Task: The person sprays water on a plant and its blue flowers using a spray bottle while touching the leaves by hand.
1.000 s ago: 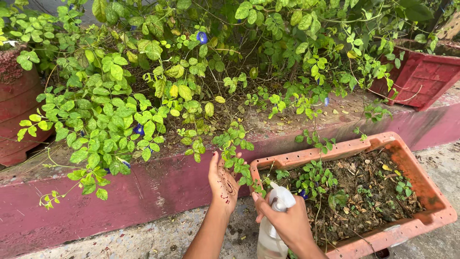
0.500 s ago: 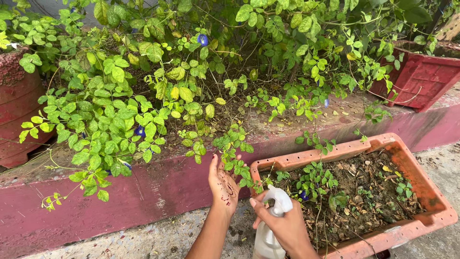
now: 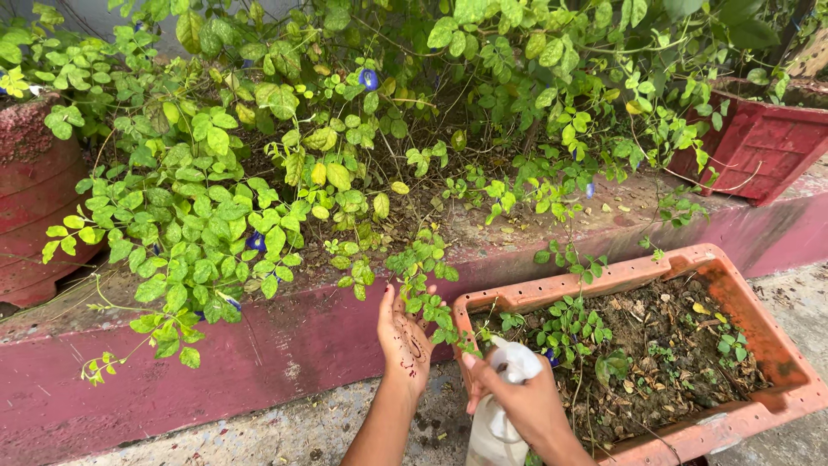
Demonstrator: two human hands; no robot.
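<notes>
My right hand (image 3: 522,401) grips a white spray bottle (image 3: 498,429) by its trigger head, nozzle toward the hanging leaves. My left hand (image 3: 404,339) is raised with its palm open, patterned with dark red marks, fingers spread behind a drooping green sprig (image 3: 424,269) and touching its leaves. The sprig belongs to a leafy climbing plant (image 3: 259,173) with small blue flowers (image 3: 369,79) that spills over a maroon ledge (image 3: 259,354).
A rectangular terracotta planter (image 3: 780,345) with soil and small seedlings sits on the concrete ground at right. A round reddish pot (image 3: 30,198) stands on the ledge at left, a dark red planter (image 3: 768,142) at upper right.
The view has shifted slightly, so both hands sit a little lower. The spray bottle has moved slightly right; my left hand stays behind the sprig.
</notes>
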